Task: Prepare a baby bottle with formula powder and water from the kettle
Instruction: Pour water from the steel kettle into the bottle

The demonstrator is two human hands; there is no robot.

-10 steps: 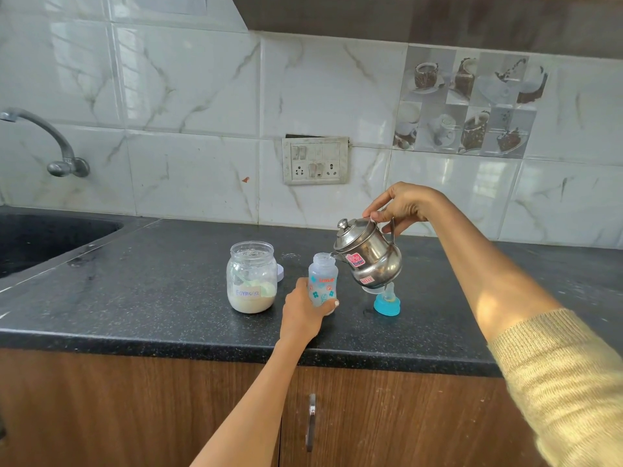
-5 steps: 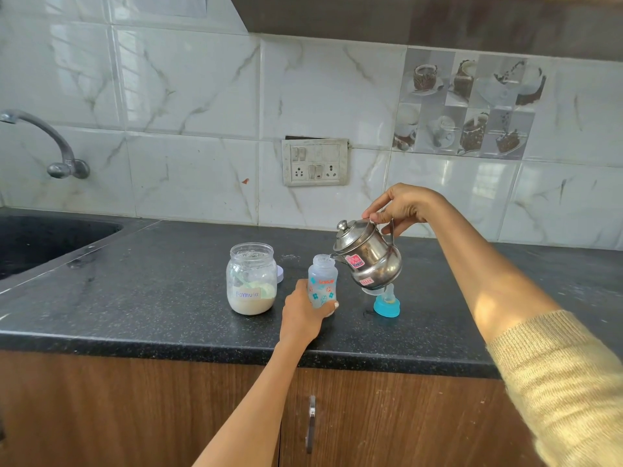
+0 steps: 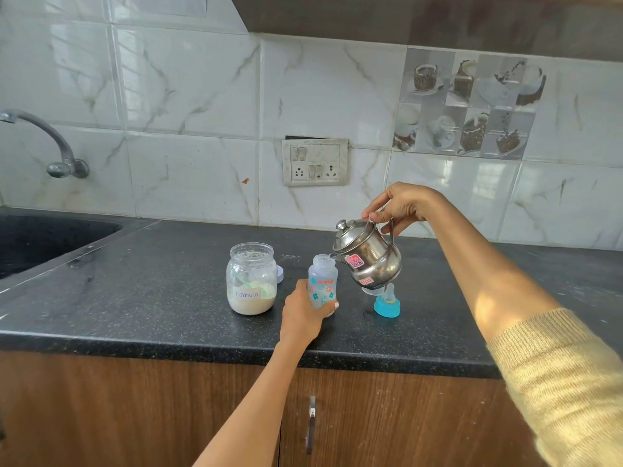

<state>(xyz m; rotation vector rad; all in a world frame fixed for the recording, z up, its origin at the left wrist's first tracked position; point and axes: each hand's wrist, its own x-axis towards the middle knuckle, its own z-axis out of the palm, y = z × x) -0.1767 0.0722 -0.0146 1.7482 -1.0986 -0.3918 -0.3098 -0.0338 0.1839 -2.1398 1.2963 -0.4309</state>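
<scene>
1. The baby bottle (image 3: 322, 284), uncapped, is gripped low by the left hand (image 3: 301, 315) on the black tabletop (image 3: 151, 298).
2. Beside it, the open formula jar (image 3: 251, 279) is partly filled with pale powder.
3. The steel kettle (image 3: 368, 253) is held tilted by the right hand (image 3: 401, 205), spout at the bottle's mouth.
4. The blue teat cap (image 3: 387, 303) stands under the kettle.

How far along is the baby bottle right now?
Done: the teat cap is off, standing on the counter. In hand: the left hand holds the bottle while the right hand tilts the kettle over its mouth. Left: capping. Powder inside cannot be confirmed.
</scene>
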